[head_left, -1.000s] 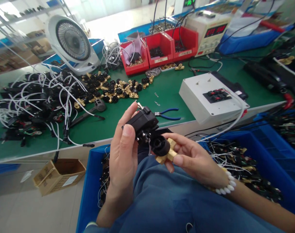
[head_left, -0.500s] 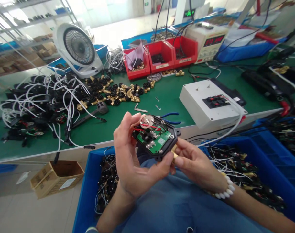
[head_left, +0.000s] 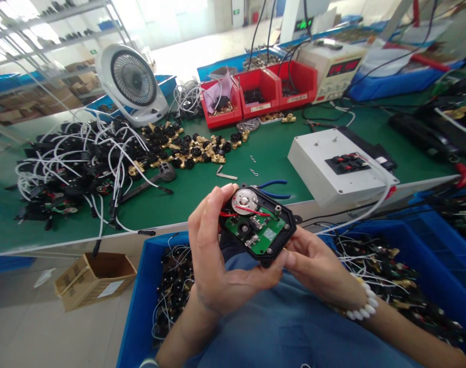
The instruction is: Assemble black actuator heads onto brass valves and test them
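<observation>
Clearly, the black box (head_left: pixel 287 236) is up in both hands, above the lap and just off the near edge of the green table (head_left: pixel 190 197), its open face turned upward. Inside sit a green board (head_left: pixel 269 235), a round metal motor (head_left: pixel 243 201) and red wires (head_left: pixel 252 210). The left hand (head_left: pixel 219 260) pinches the box from the left — thumb along its near edge, the other fingers curled about the far left side. The right hand (head_left: pixel 321 263), with a white bracelet (head_left: pixel 365 304) at its wrist, is at the right corner, its fingers bent in under the box; their tips are mostly hidden, so I can't tell what they pinch.

Beyond the box lie blue pliers (head_left: pixel 276 196), a bent key (head_left: pixel 227 177) and two small clips (head_left: pixel 253 172). A pile of brass fittings (head_left: pixel 208 148) spreads farther back, in front of three red bins (head_left: pixel 219 120) — and to its left is a heap of black parts with white cables (head_left: pixel 64 153). A pale box (head_left: pixel 317 171) with switches stands to the right.
</observation>
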`<action>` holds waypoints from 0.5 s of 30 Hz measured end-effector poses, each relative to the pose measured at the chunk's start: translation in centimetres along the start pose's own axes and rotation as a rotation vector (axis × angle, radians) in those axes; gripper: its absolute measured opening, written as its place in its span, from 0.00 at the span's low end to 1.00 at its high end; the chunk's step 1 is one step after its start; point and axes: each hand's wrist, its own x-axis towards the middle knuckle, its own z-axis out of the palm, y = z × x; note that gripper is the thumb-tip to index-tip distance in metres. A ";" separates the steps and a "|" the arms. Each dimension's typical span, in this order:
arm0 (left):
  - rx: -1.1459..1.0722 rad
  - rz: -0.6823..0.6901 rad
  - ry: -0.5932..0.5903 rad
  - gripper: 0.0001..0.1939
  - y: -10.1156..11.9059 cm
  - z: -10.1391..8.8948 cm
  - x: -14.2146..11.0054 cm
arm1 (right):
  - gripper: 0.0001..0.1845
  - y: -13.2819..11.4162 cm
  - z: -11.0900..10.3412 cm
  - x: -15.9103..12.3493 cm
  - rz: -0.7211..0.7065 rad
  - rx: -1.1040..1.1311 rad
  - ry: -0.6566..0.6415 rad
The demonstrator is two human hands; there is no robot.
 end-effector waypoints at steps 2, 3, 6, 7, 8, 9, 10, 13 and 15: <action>0.040 0.061 -0.003 0.44 -0.1 0.1 0.0 | 0.19 0.0 0.0 0.0 -0.014 0.025 -0.029; 0.050 0.060 -0.014 0.45 -0.2 0.1 0.0 | 0.19 0.1 0.0 0.1 -0.020 0.034 -0.043; 0.091 0.140 -0.040 0.48 -0.8 -0.1 0.1 | 0.20 0.2 -0.1 0.1 -0.019 0.025 -0.040; 0.103 0.187 -0.043 0.49 -1.0 -0.1 0.1 | 0.21 0.2 -0.1 0.1 -0.011 0.009 -0.028; 0.116 0.229 -0.045 0.50 -1.3 -0.2 0.1 | 0.23 0.3 -0.1 0.0 -0.003 -0.007 -0.016; 0.130 0.265 -0.041 0.51 -1.4 -0.2 0.1 | 0.24 0.3 -0.1 0.0 0.005 -0.021 -0.003; 0.141 0.287 -0.035 0.51 -1.5 -0.2 0.2 | 0.25 0.3 -0.1 0.0 0.010 -0.028 0.005; 0.160 0.290 -0.028 0.49 -1.5 -0.2 0.3 | 0.26 0.3 -0.2 -0.1 0.011 -0.027 -0.002; 0.145 0.298 -0.033 0.51 -1.4 -0.2 0.3 | 0.27 0.3 -0.3 0.0 0.014 -0.033 -0.001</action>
